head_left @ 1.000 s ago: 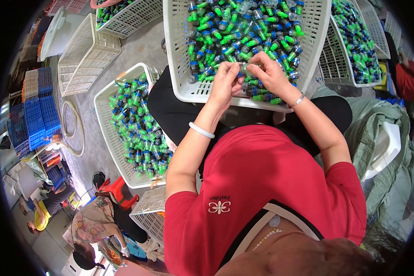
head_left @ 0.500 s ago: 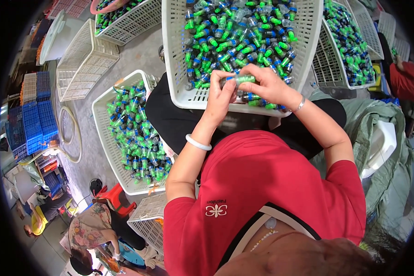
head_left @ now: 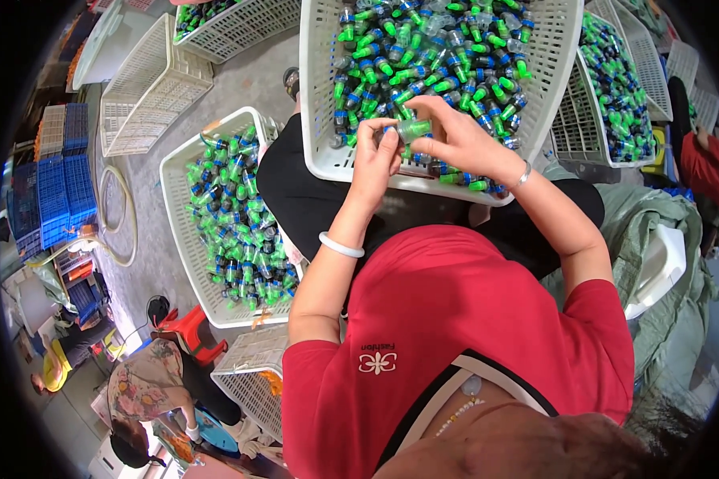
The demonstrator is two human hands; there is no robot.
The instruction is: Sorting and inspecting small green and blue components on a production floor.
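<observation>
My left grip (head_left: pixel 373 160) and right grip (head_left: pixel 461 137) hide parts of the small bottle (head_left: pixel 414 130), so I cannot tell its full shape. Both also cover some of the loose bottles beyond, in my basket (head_left: pixel 318 104). That basket's far end is cut off, and its body hides parts of my black trousers (head_left: pixel 286 180). A far-left basket (head_left: pixel 244 30) is cut off too. At right, a person in red (head_left: pixel 707 169) shows only partly; at near left, a person in yellow (head_left: pixel 57 367) is too small to make out.

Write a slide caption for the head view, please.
Left hand holding a green piece, right hand around it, over a white basket of more.
</observation>
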